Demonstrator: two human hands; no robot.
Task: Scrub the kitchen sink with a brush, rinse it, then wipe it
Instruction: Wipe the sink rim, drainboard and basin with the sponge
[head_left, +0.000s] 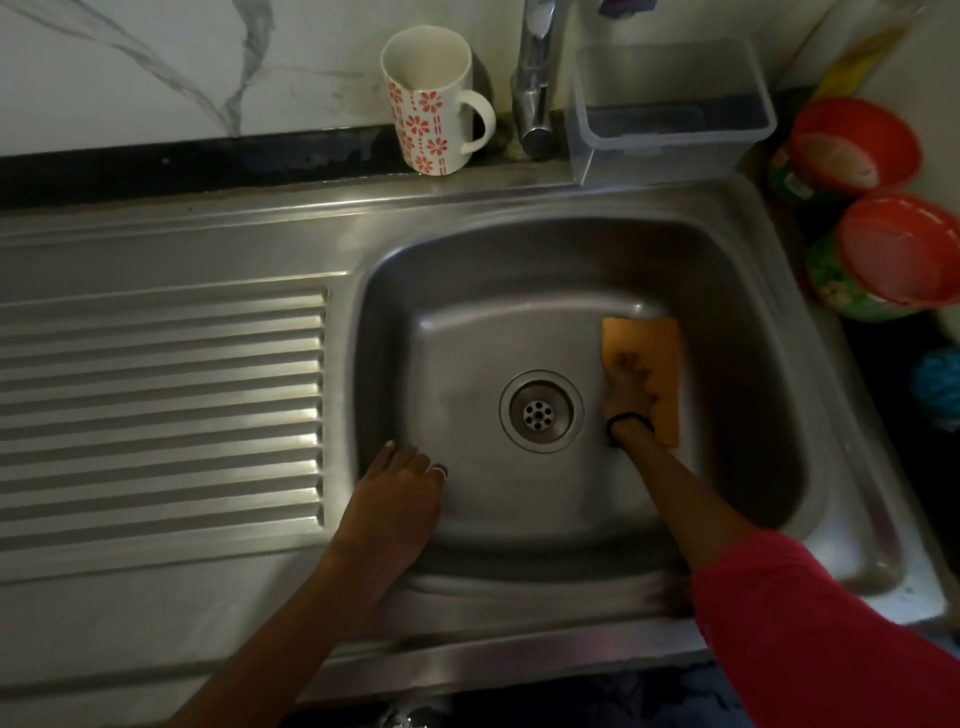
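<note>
The flat orange rectangular cleaning cloth lay on the floor of the stainless steel sink basin, to the right of the round metal drain strainer and close under the basin's right wall. It looked thin, light and limp, probably damp, so it would likely bunch or fold if dragged by one edge; it seemed best worked with a flat palm spread over its middle, or lifted by gathering a fold from its centre. The wet steel beneath would probably let it slide easily.

The right hand rested on top of the cloth, palm down, fingers pointing toward the back wall and lying flat instead of curled round it: an open, pressing grip, not a pinch. A dark band circled that wrist, and the forearm reached down into the basin from a pink sleeve at the lower right.

The left hand held nothing. It lay with relaxed fingers at the basin's front-left corner, seemingly bracing there, with a ring on one finger, and its forearm crossed the front rim beside the ribbed steel draining board.

No brush was visible, and no water ran from the chrome tap; judging from that, this was the wiping stage.
</note>
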